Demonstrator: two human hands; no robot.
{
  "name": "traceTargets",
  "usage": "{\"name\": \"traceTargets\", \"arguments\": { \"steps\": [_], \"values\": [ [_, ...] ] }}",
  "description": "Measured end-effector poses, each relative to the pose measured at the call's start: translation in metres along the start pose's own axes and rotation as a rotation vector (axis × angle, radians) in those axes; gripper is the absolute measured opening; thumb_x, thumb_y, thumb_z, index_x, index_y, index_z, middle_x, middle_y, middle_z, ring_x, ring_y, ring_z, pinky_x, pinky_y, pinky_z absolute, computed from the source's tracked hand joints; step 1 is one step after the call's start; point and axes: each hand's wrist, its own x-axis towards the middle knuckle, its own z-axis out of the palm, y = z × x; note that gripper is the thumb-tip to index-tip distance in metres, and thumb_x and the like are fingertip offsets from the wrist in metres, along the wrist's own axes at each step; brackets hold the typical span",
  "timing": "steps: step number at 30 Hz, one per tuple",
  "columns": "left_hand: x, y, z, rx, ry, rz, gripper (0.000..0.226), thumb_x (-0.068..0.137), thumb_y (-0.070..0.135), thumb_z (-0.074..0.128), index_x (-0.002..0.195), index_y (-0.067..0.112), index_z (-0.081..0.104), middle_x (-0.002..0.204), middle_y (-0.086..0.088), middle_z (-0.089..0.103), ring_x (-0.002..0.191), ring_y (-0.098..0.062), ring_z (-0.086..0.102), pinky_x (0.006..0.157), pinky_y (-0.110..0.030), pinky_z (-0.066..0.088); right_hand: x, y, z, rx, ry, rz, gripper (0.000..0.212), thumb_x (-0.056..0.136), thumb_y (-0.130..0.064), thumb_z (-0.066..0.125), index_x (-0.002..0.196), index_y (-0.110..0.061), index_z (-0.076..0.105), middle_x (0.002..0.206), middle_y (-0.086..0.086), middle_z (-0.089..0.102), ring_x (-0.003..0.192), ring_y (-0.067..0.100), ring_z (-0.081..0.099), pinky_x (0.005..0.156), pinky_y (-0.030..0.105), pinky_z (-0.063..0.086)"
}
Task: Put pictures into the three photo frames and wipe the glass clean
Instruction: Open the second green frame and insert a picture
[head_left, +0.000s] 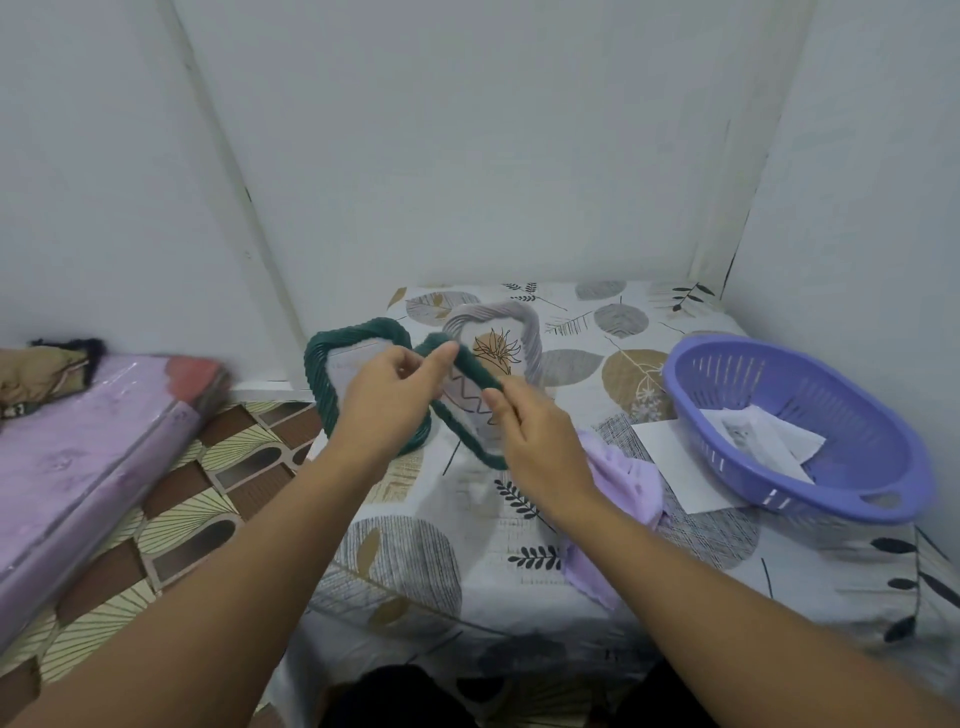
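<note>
— Head view: holding what?
— Left hand (384, 395) and right hand (530, 431) both pinching a dark green photo frame (470, 364), lifting it over the leaf-print tablecloth (519, 545).
— Lying nearby?
— Second green frame (322, 374), grey frame (524, 322), lilac cloth (618, 483); pictures sitting in the purple basket (810, 374).

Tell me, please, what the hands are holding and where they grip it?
Both hands hold a dark green photo frame: left hand pinches its top edge, right hand grips its right side.
</note>
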Motion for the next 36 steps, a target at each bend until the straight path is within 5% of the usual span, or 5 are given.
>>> {"name": "traceTargets", "arguments": {
  "steps": [4, 9, 22, 31, 36],
  "values": [
    [-0.006, 0.003, 0.004, -0.097, 0.007, -0.117, 0.054, 0.084, 0.065, 0.068, 0.092, 0.011, 0.062, 0.083, -0.005, 0.077, 0.055, -0.013, 0.049, 0.062, -0.032, 0.043, -0.009, -0.004, 0.012, -0.313, 0.014, -0.189, 0.027, 0.108, -0.044, 0.035, 0.114, -0.027, 0.056, 0.09, -0.007, 0.058, 0.077, 0.021, 0.056, 0.065, 0.038, 0.042],
    [-0.017, -0.011, -0.001, -0.201, 0.0, -0.246, 0.018, 0.095, 0.024, 0.064, 0.09, 0.009, 0.057, 0.075, -0.01, 0.066, 0.036, -0.003, 0.047, 0.05, -0.026, 0.033, -0.021, -0.005, 0.019, -0.546, -0.112, -0.262, 0.039, 0.106, -0.05, 0.032, 0.123, -0.028, 0.059, 0.093, -0.006, 0.061, 0.081, 0.023, 0.058, 0.075, 0.041, 0.046],
    [0.002, -0.086, -0.017, -0.356, -0.213, -0.409, 0.014, 0.103, 0.023, 0.057, 0.096, 0.013, 0.062, 0.061, 0.004, 0.04, 0.049, -0.01, 0.029, 0.044, -0.021, 0.021, -0.009, 0.043, 0.019, 0.014, -0.406, 0.294, 0.079, 0.077, -0.078, 0.062, 0.144, -0.044, 0.04, 0.139, -0.009, 0.054, 0.128, 0.011, 0.052, 0.11, 0.043, 0.043],
    [0.008, -0.121, 0.014, 0.072, -0.105, -0.234, 0.016, 0.097, 0.028, 0.065, 0.088, 0.018, 0.072, 0.076, 0.002, 0.069, 0.07, -0.018, 0.066, 0.064, -0.033, 0.055, -0.021, 0.059, 0.017, -0.19, -0.417, 0.438, 0.1, 0.059, -0.088, 0.062, 0.139, -0.032, 0.043, 0.131, -0.005, 0.057, 0.121, 0.017, 0.055, 0.102, 0.045, 0.048],
    [0.008, -0.138, 0.024, 0.446, -0.049, -0.104, 0.029, 0.095, 0.035, 0.067, 0.116, 0.016, 0.069, 0.093, 0.002, 0.068, 0.092, -0.019, 0.063, 0.074, -0.029, 0.044, -0.025, 0.059, 0.019, -0.363, -0.437, 0.442, 0.097, 0.069, -0.083, 0.064, 0.143, -0.026, 0.04, 0.133, 0.004, 0.046, 0.127, 0.027, 0.045, 0.105, 0.046, 0.042]
  ]
}}
